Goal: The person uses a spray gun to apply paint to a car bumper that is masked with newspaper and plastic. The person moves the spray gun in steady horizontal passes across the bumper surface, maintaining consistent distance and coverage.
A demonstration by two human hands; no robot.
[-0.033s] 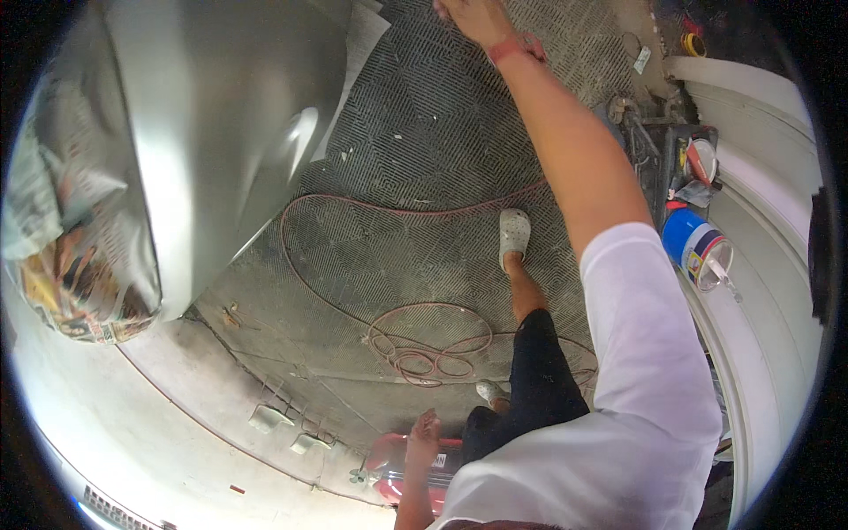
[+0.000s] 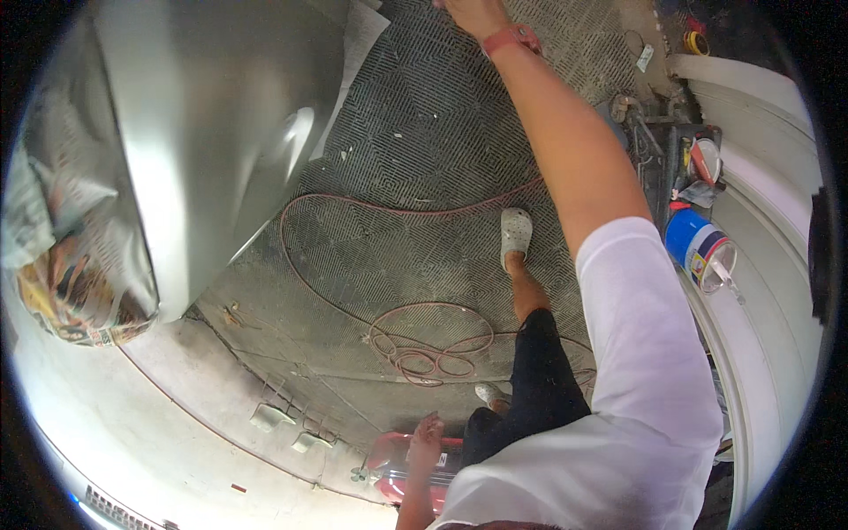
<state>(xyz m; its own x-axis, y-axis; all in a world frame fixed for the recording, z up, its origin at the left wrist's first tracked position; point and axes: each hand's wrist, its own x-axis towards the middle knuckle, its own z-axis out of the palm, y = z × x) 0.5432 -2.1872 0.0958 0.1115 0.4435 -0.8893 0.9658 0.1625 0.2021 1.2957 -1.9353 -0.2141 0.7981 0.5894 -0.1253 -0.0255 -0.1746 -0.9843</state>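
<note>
My right arm stretches away toward the far edge, with a reddish band (image 2: 511,41) around the wrist. My right hand (image 2: 474,14) is partly cut off by the top edge, so its fingers and anything in them are hidden. To its left stands a large, smooth silver-grey panel (image 2: 216,115), looking like vehicle bodywork, with a gap between it and the hand. My left hand (image 2: 427,435) is low near my body, its fingers loosely curled with nothing visible in them. In the view it overlaps a red tank (image 2: 393,464); no contact can be made out.
Newspaper and plastic sheeting (image 2: 84,274) cover the panel's left end. A thin red hose (image 2: 353,205) loops and coils across the ribbed dark floor (image 2: 424,115), near my pale clog (image 2: 516,231). At right, a blue can (image 2: 693,237) stands by a dark stand (image 2: 658,146) and white curved bodywork (image 2: 760,185).
My right hand has shifted slightly farther up, and more of it is cut off by the top edge. My left hand stays nearly in place.
</note>
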